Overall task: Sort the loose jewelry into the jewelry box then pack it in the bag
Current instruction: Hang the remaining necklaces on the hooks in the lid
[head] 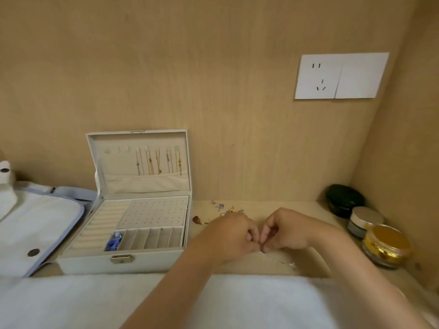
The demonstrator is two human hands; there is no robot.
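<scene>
Open jewelry box (142, 261) blocking shelf's left, raised lid (187, 162) walling its back, jars (386, 244) crowding right corner, bare shelf strip (256, 208) between, loose jewelry (225, 210) scattered there

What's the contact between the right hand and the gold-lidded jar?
Apart. The head view shows bare shelf between the right hand and the gold-lidded jar.

No writing, label, brand name, number or sign can be read anywhere in this view.
</scene>
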